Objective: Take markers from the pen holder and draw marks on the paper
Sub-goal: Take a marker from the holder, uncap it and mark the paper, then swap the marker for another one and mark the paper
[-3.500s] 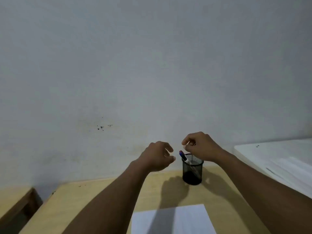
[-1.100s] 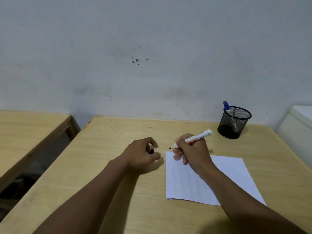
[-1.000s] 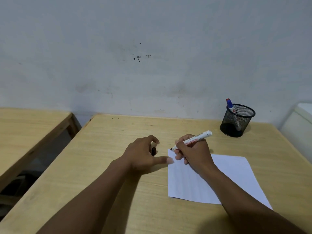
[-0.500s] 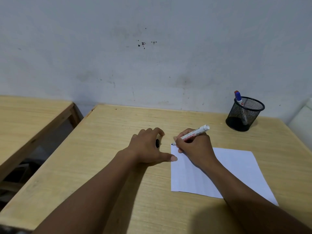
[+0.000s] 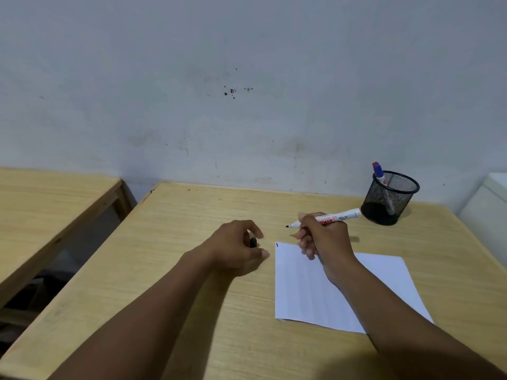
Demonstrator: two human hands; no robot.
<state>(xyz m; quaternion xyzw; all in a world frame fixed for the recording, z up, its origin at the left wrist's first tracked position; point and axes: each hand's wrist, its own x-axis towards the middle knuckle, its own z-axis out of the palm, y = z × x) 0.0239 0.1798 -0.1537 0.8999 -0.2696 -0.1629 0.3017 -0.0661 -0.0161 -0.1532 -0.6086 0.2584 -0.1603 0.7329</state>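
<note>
- From the head camera, the person's right hand was closed around a white whiteboard marker, and it had lifted since half a second earlier, when the tip was pressed to the sheet's far-left corner.
- The marker's black tip now pointed left and hung above bare wood, just past the far edge of the white paper, no longer touching it.
- A short dark mark stood at that far-left corner of the paper; half a second before, the hand and tip had covered the spot.
- The left hand had changed too: earlier it lay flatter with the thumb stretched toward the paper's edge, and now the fingers were curled in around a small black marker cap, the thumb tip near the sheet but apart from it.
- The paper lay flat on the light wooden desk, in the same place as before, with the right forearm crossing over its near-right part.
- The black mesh pen holder stood upright at the desk's far-right side near the wall, as in the earlier pictures, well apart from both hands.
- A blue-capped marker leaned out over the holder's left rim, with what looked like a red cap just behind it.
- A second wooden table sat to the left, across a gap.
</note>
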